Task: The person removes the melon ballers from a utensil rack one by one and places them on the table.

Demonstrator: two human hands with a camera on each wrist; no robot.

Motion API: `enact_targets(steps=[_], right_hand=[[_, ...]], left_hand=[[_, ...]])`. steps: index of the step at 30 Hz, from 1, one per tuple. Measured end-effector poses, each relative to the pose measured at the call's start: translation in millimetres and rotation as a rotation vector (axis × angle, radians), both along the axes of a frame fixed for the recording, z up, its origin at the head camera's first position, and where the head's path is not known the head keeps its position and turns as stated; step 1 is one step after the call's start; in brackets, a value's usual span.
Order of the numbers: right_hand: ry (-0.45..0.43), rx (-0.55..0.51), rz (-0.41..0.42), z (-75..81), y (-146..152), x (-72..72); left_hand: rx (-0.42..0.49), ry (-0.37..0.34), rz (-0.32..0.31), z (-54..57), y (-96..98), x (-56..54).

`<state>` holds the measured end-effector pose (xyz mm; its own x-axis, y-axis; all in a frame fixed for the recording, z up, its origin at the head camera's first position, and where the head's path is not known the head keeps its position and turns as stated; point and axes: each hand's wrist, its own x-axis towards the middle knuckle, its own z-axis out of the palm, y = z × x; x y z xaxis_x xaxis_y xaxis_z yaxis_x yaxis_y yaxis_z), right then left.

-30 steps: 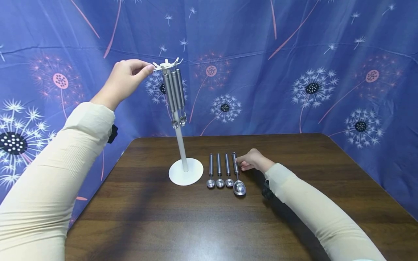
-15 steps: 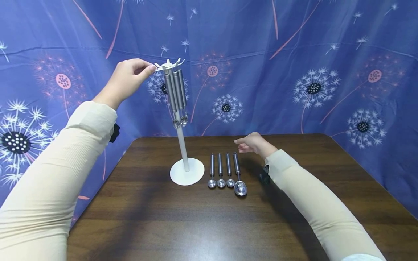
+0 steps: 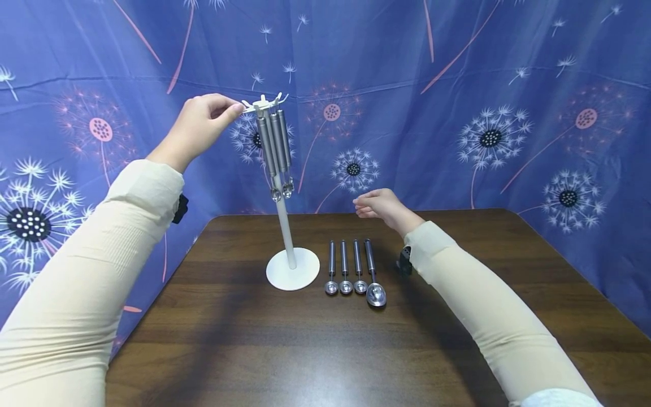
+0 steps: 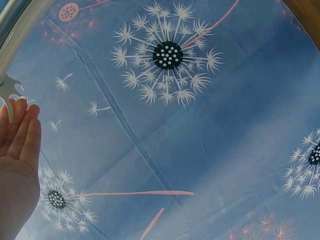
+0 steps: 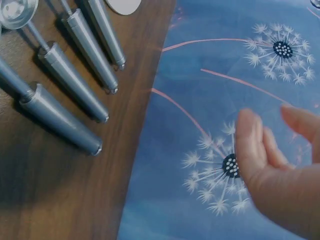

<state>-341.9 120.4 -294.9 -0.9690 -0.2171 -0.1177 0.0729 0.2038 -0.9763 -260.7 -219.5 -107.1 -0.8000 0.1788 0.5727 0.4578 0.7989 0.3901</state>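
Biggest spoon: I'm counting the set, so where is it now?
In the head view, the biggest spoon lies on the table, rightmost in its row, beside three smaller spoons.

I had left hand toward nine o'clock on my wrist feed, fingers touching curved prong of white rack. Pale pole slanted past ten. Blue cloth filled most of my view: big dandelion print at twelve, smaller print at eight, pink stem near six. Brown wood cut in at two.
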Motion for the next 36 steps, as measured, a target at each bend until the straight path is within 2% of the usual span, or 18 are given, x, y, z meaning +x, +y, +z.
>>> enact_targets(steps=[6, 18, 26, 36], right_hand=[[0.041, -0.121, 0.046, 11.6, -15, 3.3], [0.155, -0.209, 0.047, 34.9, -43, 7.9], [0.192, -0.221, 0.138, 49.9, -65, 13.7], [0.271, -0.219, 0.150, 68.1, -87, 17.0]], left_hand=[[-0.005, -0.003, 0.010, -0.8, -1.8, 0.9], [-0.001, 0.012, 0.010, -1.4, -1.1, 2.2], [-0.008, 0.004, 0.020, -1.2, 0.6, 1.3], [-0.004, 0.008, 0.022, -0.5, 2.5, 2.0]])
